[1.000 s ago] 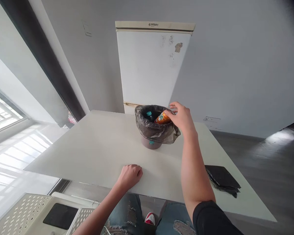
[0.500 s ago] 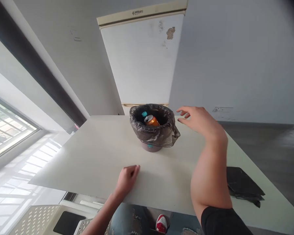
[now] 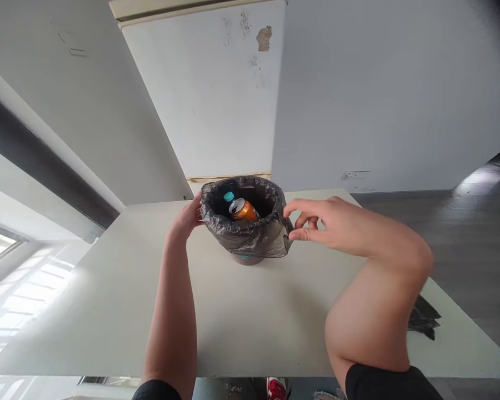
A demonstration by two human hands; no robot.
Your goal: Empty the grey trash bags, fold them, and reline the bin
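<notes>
A small bin (image 3: 248,260) stands upright on the white table, lined with a thin black garbage bag (image 3: 250,239) folded over its rim. Inside lie an orange drink can (image 3: 245,211), tilted, and something with a teal bottle cap (image 3: 229,196). My left hand (image 3: 188,218) is against the bag's left side, fingers apart and their tips partly hidden. At the right side, my right hand (image 3: 316,218) reaches the bag's loose edge. Its thumb and index finger are apart, with their tips at the plastic; a firm hold does not show.
Folded black plastic bags (image 3: 424,319) lie at the right of the white table (image 3: 108,311), partly behind my right arm. A white refrigerator (image 3: 208,100) stands beyond the far edge. A wall socket (image 3: 356,175) is at the back right.
My left hand has moved from the table's front up to the bag's left side. My right hand has come left to the bag's right edge. The view has tilted down.
</notes>
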